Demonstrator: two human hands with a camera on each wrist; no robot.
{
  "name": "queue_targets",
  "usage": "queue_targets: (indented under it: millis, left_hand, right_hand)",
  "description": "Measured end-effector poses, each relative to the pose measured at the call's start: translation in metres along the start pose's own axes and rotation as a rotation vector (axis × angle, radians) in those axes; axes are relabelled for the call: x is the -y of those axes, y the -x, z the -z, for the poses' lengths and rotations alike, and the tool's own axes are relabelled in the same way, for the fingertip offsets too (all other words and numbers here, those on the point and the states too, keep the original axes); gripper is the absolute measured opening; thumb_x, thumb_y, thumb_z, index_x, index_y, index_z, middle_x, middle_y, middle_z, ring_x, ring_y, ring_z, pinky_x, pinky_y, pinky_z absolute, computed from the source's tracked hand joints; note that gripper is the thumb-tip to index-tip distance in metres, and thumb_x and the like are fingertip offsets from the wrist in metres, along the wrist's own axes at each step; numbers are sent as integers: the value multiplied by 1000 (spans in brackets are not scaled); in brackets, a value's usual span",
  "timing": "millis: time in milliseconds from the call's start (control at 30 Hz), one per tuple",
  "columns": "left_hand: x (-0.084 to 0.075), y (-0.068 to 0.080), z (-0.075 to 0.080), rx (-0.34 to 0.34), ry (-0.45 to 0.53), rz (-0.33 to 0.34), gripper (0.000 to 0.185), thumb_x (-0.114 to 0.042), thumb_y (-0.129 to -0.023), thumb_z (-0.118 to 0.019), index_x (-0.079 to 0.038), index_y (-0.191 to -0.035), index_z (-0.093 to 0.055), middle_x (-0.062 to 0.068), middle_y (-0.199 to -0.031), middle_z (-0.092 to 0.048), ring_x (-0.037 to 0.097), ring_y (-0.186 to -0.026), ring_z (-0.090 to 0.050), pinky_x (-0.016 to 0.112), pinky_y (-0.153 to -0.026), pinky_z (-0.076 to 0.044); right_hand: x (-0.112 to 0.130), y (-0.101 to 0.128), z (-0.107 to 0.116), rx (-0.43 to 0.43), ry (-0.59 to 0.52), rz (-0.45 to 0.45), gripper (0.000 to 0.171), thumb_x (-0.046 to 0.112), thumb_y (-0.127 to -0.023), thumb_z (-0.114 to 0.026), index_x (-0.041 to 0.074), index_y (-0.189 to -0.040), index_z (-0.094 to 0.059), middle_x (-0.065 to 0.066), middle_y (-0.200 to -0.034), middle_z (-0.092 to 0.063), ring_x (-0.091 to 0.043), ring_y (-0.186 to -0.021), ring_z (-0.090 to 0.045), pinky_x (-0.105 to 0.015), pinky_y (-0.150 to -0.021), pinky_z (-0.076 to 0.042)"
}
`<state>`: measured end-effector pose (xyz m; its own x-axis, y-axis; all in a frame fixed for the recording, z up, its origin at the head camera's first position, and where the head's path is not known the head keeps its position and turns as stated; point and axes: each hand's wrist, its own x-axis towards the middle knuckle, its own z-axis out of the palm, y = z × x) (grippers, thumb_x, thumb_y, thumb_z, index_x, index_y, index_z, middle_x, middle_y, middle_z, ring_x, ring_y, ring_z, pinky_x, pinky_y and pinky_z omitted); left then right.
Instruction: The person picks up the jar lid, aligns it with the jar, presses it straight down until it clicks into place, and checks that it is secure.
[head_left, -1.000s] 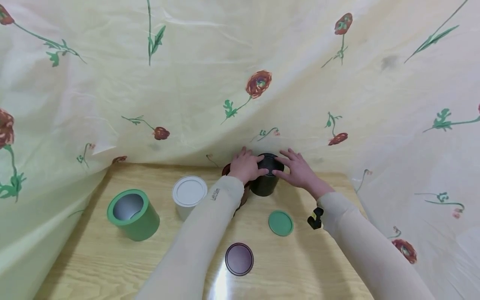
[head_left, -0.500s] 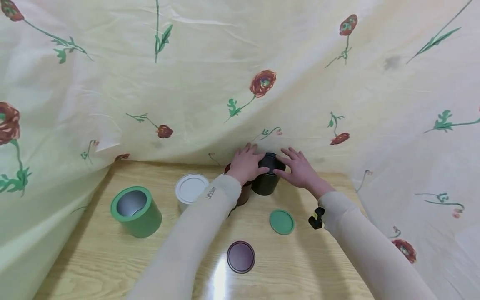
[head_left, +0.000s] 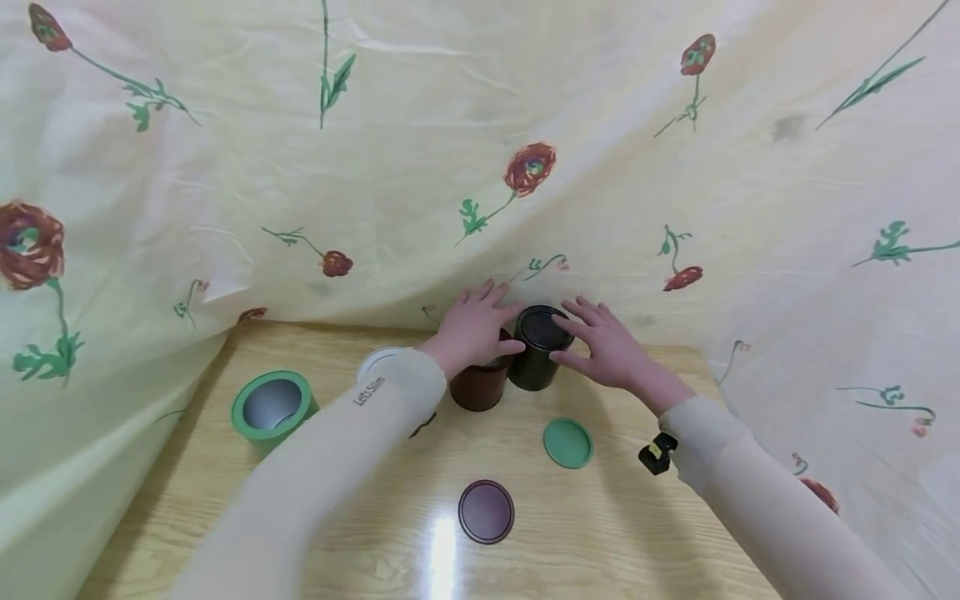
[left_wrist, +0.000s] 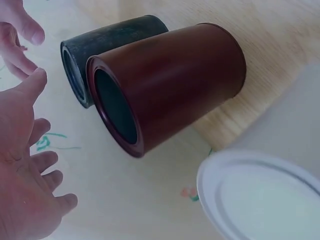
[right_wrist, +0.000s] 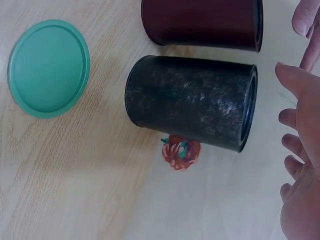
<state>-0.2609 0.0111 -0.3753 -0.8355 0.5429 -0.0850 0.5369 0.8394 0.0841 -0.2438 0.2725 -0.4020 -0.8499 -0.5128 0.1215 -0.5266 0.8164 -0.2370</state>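
Near the far edge of the surface [head_left: 225, 500], a lidded black canister [head_left: 537, 347] stands upright, long axis vertical, touching a lidless brown canister [head_left: 480, 385] on its left. The right hand [head_left: 607, 350] hovers open beside the black canister; the left hand [head_left: 472, 329] spreads open over the brown one. Both look light, rigid and smooth; the cylindrical wall seems the safest place to hold.

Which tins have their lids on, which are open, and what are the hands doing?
Black tin: upright, lid on.
Brown tin: upright, open.
Green tin: upright, open.
White tin: lid on.
Green lid: loose on the table.
Dark purple lid: loose on the table.
Left hand: open, over the brown tin.
Right hand: open, beside the black tin.
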Motion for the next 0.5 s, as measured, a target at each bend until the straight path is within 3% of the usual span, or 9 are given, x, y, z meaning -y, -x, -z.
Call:
queue_targets:
  millis: [500]
  left_hand:
    - [15,62,-1,-56,-8,-95,78,-63,-102,-61,-23,-166,-42,12,-177,-23,34,-165,-16,56,-133,-17]
  right_hand:
    - [37,25,7,22,4,141,73,37,-96,-81,2,-155,-55,-23,-166,-43,-45,-159,-28,-67,-129,-17]
